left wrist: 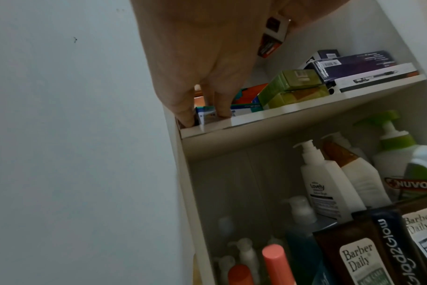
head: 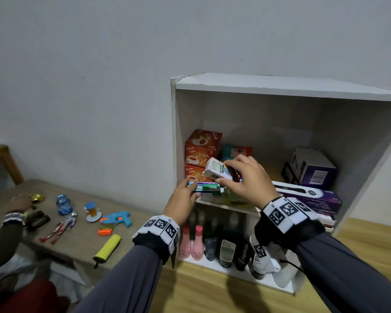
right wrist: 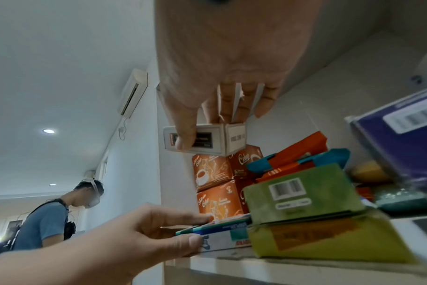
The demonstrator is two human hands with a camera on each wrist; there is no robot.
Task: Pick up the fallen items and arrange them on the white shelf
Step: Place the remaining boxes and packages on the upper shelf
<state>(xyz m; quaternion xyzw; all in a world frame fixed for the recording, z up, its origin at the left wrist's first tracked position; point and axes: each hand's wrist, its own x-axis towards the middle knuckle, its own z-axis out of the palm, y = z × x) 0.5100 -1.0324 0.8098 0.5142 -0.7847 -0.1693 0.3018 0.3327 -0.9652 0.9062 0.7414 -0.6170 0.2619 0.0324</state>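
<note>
Left hand (head: 182,199) grips the stapler box (head: 204,186) at the front-left edge of the white shelf (head: 224,205) board; right hand (head: 244,178) holds a small white box (head: 216,170) just above it — orange tea boxes (head: 201,147) stand behind.

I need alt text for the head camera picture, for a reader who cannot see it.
Two hands reach into a white shelf: the right hand holds a small white box above the middle board, and the left hand grips a flat stapler box at its front edge. Bottles stand below.
</note>
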